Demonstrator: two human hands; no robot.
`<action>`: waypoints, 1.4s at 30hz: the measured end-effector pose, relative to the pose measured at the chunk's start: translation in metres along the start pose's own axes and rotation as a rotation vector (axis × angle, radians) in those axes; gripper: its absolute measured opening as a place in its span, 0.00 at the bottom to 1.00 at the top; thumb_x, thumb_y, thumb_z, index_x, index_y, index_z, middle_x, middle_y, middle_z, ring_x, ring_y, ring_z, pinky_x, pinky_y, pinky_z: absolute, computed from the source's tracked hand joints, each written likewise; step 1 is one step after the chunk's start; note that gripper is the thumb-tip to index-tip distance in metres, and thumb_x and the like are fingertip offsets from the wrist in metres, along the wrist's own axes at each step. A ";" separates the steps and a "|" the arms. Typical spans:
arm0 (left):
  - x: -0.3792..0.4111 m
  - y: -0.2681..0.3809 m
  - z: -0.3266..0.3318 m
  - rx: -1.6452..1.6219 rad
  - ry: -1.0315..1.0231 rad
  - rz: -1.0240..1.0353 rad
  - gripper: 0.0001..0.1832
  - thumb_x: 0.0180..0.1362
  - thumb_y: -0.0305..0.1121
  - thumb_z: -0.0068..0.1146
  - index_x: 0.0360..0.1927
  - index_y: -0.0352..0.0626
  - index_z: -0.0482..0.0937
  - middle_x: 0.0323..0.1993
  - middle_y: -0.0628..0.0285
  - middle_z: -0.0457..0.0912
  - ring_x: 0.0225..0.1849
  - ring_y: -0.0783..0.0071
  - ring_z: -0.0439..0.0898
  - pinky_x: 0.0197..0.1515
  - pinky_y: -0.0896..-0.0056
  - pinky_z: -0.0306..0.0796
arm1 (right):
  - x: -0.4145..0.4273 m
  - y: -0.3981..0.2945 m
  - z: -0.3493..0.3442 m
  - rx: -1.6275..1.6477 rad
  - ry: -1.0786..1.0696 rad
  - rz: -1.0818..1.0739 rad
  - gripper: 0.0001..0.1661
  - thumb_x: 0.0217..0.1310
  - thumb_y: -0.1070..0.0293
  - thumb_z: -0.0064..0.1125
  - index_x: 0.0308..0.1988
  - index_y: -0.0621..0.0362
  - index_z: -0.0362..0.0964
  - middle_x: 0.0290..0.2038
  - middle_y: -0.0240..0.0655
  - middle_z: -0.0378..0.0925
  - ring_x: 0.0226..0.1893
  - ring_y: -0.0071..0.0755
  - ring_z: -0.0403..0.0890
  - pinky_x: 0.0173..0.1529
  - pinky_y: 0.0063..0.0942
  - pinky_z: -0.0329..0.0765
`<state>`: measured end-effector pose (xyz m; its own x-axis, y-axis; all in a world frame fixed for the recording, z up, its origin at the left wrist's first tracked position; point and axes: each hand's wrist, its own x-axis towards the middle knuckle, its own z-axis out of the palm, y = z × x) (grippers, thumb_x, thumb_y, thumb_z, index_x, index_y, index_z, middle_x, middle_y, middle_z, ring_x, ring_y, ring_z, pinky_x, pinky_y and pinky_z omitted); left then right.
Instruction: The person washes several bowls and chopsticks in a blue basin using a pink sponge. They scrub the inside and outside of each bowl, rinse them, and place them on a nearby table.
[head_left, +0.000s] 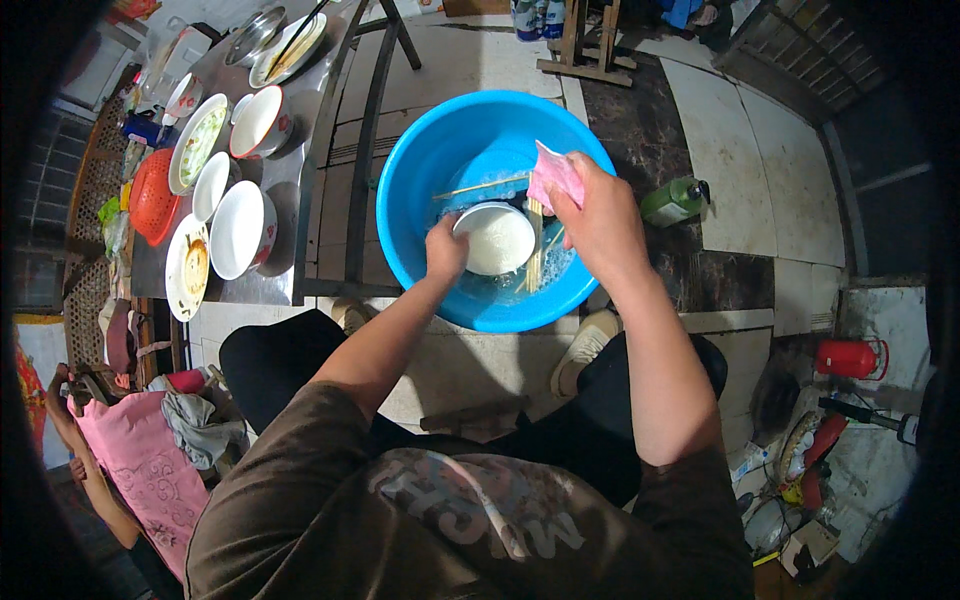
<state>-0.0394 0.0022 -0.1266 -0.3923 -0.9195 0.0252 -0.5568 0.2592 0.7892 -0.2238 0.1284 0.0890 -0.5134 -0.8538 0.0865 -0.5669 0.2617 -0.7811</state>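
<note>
A round blue plastic basin (427, 135) with sudsy water stands on the floor before me. Inside it, my left hand (448, 251) grips the rim of a white bowl (495, 240), which is tilted so that its inside faces up at me. My right hand (600, 210) holds a pink cloth (553, 176) over the basin's right side. Directly below the cloth is a bundle of light chopsticks (535, 255); whether the right fingers also hold it cannot be told. A single chopstick (480, 187) lies loose at the back of the water.
On the left, a metal table (289, 187) carries several bowls, a stained plate (187, 270), an oval dish (199, 142) and a red plastic colander (154, 196). Right of the basin stands a green pump bottle (671, 202). A wooden stool (589, 45) is beyond it.
</note>
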 end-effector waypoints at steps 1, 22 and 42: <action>0.002 0.001 -0.002 0.071 -0.079 -0.015 0.13 0.50 0.25 0.58 0.41 0.35 0.82 0.40 0.43 0.83 0.45 0.45 0.81 0.48 0.52 0.74 | 0.000 0.001 0.000 -0.009 -0.001 -0.011 0.19 0.61 0.65 0.60 0.49 0.63 0.73 0.36 0.54 0.80 0.35 0.55 0.81 0.39 0.43 0.78; 0.021 -0.013 -0.003 0.319 -0.081 -0.174 0.19 0.42 0.33 0.71 0.37 0.33 0.83 0.37 0.42 0.84 0.40 0.46 0.84 0.45 0.54 0.76 | 0.002 0.011 0.011 -0.070 -0.073 -0.063 0.17 0.62 0.69 0.57 0.49 0.64 0.71 0.28 0.45 0.80 0.16 0.34 0.80 0.24 0.32 0.76; 0.021 -0.019 -0.001 0.292 -0.240 -0.166 0.14 0.50 0.35 0.64 0.36 0.33 0.83 0.36 0.42 0.83 0.40 0.44 0.83 0.45 0.51 0.75 | -0.001 0.000 0.007 -0.107 -0.122 0.015 0.16 0.61 0.64 0.58 0.47 0.60 0.73 0.33 0.50 0.81 0.31 0.50 0.83 0.36 0.44 0.79</action>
<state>-0.0363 -0.0224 -0.1405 -0.4200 -0.8698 -0.2590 -0.7978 0.2178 0.5622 -0.2192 0.1259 0.0844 -0.4440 -0.8960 -0.0059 -0.6286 0.3162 -0.7106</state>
